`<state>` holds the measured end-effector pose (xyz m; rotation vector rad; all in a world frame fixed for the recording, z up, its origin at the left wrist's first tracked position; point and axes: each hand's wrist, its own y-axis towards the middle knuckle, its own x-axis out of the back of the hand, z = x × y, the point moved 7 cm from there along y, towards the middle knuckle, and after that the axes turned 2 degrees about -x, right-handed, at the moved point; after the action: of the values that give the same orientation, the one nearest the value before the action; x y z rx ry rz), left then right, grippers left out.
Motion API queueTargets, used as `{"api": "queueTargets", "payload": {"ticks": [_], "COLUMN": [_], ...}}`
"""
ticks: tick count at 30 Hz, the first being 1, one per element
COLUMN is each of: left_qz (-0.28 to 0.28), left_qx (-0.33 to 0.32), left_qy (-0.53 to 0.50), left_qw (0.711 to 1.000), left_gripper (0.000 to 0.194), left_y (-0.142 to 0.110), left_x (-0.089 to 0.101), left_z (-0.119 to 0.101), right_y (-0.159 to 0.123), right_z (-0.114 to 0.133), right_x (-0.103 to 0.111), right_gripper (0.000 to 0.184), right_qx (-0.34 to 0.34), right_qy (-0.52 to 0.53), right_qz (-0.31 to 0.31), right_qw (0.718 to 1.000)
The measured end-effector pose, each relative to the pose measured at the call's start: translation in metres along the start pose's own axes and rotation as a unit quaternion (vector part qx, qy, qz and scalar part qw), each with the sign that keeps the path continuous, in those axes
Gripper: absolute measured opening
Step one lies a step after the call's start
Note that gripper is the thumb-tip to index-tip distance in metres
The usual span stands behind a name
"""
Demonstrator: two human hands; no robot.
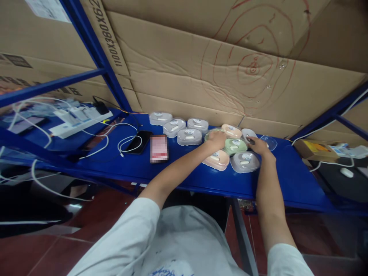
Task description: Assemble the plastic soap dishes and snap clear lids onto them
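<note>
Small oval cases with clear lids lie in a cluster on a blue shelf (184, 172). My left hand (216, 139) rests closed among them, over a green-edged case (211, 132) and just above a pink case (217, 160). My right hand (258, 145) pinches a white case (247, 135) by its dark end, next to a green case (236, 145) and a grey case (244, 161). Another pink case (231, 130) sits behind. A loose clear lid (270, 142) lies to the right of my right hand.
Several grey cases (174, 127) stand in a row at the left. A black phone (138, 142) with a white cable and a blurred card (159, 148) lie beside them. A white power strip (80, 122) sits far left. Cardboard boxes (218, 61) form the back wall.
</note>
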<state>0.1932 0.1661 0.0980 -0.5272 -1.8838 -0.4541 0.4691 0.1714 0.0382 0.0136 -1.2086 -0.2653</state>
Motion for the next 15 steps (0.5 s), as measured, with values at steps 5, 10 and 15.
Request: {"api": "queueTargets", "payload": {"ticks": [5, 10, 15], "left_qz": [-0.044, -0.086, -0.094], "left_qx": [0.015, 0.005, -0.049], "left_qy": [0.021, 0.033, 0.050], "left_qw": [0.999, 0.996, 0.993], "left_gripper": [0.035, 0.037, 0.033], "left_y": [-0.022, -0.034, -0.035], "left_x": [0.024, 0.033, 0.014], "left_z": [0.023, 0.038, 0.037], "right_y": [0.000, -0.001, -0.010], "right_z": [0.003, 0.008, 0.033], "right_x": [0.008, 0.026, 0.043], "right_gripper": [0.053, 0.071, 0.080], "right_qx": [-0.009, -0.021, 0.036], "right_qy": [0.000, 0.022, 0.071], "right_qz": [-0.035, -0.105, -0.153], "right_qw": [0.999, 0.994, 0.985]}}
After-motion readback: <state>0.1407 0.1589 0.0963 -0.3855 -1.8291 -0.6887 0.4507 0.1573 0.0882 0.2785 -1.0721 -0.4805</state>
